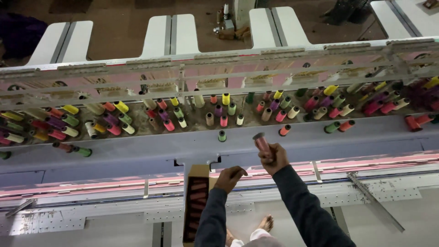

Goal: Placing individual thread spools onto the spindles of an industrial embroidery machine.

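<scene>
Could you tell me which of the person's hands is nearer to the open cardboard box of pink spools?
Left. The left hand rests at the top edge of the cardboard box, apparently touching it. The right hand is farther right and higher, holding a pink spool.

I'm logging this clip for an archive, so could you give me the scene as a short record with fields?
setting: long embroidery machine seen from above, with a grey shelf
right hand: right hand raised, gripping a pink thread spool
left hand: left hand resting on the top edge of an open cardboard box
box contents: a row of reddish spools
shelf: many upright thread cones in pink, yellow, green, purple and cream
below: a bare foot on the floor
</scene>
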